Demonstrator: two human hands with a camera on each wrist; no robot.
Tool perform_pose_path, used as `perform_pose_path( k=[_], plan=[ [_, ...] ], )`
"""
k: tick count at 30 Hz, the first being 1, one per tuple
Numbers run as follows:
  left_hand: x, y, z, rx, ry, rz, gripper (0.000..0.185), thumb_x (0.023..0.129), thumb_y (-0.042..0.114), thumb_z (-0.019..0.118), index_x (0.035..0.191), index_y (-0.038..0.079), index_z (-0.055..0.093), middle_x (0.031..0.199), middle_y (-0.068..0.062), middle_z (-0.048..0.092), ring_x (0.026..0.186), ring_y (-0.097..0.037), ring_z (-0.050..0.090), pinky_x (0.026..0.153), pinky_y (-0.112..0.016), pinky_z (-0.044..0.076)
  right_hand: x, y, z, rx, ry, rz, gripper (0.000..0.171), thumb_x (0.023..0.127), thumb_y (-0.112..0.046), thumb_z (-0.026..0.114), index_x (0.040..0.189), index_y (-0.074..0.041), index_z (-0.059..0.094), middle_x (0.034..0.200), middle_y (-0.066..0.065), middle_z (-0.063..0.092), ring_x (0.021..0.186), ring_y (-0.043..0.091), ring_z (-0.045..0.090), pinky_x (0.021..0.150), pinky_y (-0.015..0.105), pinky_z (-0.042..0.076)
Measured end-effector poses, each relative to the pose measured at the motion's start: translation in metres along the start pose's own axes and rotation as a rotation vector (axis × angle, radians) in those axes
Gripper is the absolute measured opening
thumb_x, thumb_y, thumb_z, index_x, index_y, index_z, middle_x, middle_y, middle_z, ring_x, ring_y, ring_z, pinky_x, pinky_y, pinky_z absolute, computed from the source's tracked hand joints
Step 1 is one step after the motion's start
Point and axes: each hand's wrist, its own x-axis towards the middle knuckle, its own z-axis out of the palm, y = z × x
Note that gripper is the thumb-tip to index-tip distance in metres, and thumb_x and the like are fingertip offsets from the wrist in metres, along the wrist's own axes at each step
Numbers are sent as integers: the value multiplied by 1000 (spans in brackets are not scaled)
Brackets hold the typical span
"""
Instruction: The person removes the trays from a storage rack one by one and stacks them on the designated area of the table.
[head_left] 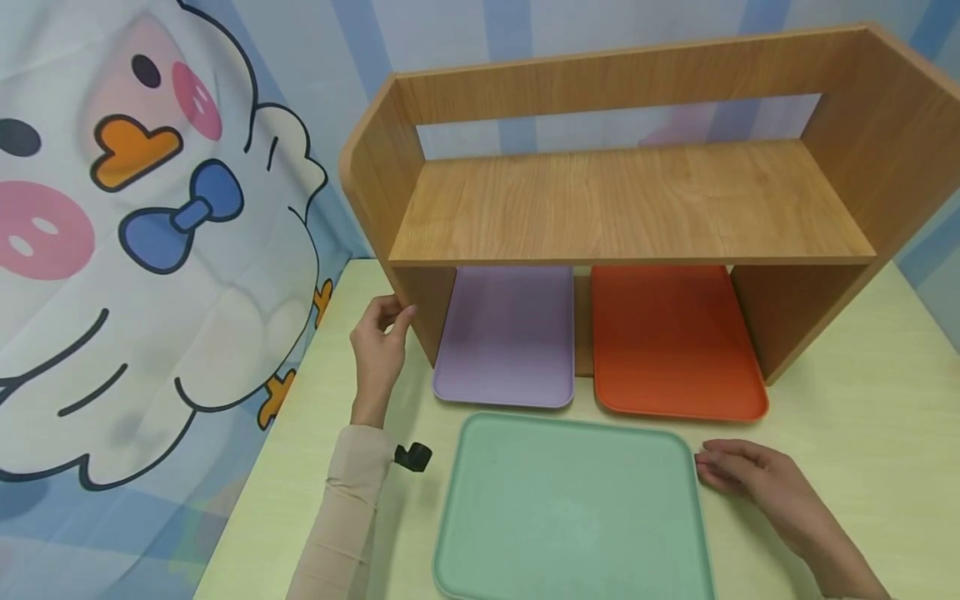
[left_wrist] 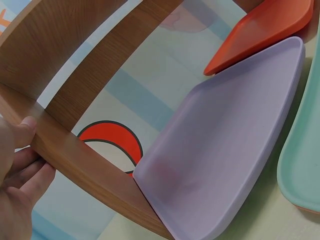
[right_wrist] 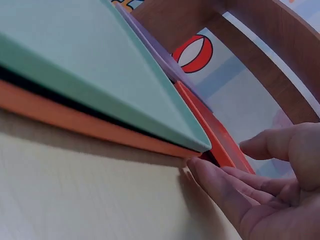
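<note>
Green plastic meets the fingertips (right_wrist: pixel 210 175) of the right hand (head_left: pixel 757 483) at the far right corner of the green tray (head_left: pixel 570 508). The fingers lie nearly straight, tucked against the tray's right edge low down where it meets the table (head_left: pixel 862 400); whether they have closed under the rim cannot be told. The right wrist view shows an orange layer (right_wrist: pixel 90 125) directly beneath the green tray, so the tray appears to sit on a second one.

From these fingers the tray extends leftward and toward the person, with its long axis running left to right across the near table. The right hand is in contact with it. The left hand (head_left: pixel 378 350) is well apart from it, gripping the front edge of the left side panel of the wooden shelf (head_left: pixel 630 200), thumb on one face and fingers curled behind.

Beyond the green tray's far edge, a purple tray (head_left: pixel 506 342) and an orange tray (head_left: pixel 671 342) lie side by side under the shelf.
</note>
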Motion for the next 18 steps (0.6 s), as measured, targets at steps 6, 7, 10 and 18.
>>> perform_pose_path(
  k=[6, 7, 10, 18],
  plan=[
    [0, -1, 0, 4, 5, 10, 25, 90, 21, 66, 109, 4, 63, 101, -11, 68, 96, -22, 66, 90, -33, 54, 2, 5, -3, 307, -82, -42, 49, 99, -14, 53, 135, 13, 34, 111, 1, 71, 105, 11, 66, 91, 28, 53],
    [1, -1, 0, 1, 6, 13, 25, 90, 20, 67, 109, 4, 63, 100, -11, 68, 95, -22, 66, 89, -33, 54, 3, 5, -3, 369, -97, -43, 44, 99, -12, 52, 134, 10, 37, 112, 3, 70, 107, 12, 65, 93, 30, 52],
    [1, -2, 0, -5, 5, 13, 24, 90, 20, 67, 108, 4, 63, 100, -11, 68, 95, -22, 66, 89, -33, 54, 4, 7, -4, 589, -163, -29, 25, 101, -8, 47, 124, 0, 52, 116, 9, 68, 111, 17, 63, 98, 34, 48],
    [1, -3, 0, 2, 3, 2, 25, 90, 22, 67, 109, 5, 63, 100, -10, 68, 96, -21, 66, 90, -33, 54, 7, 13, -4, 1112, -374, 5, 38, 106, -10, 28, 121, -1, 62, 125, 20, 61, 121, 28, 57, 110, 34, 37]
  ],
)
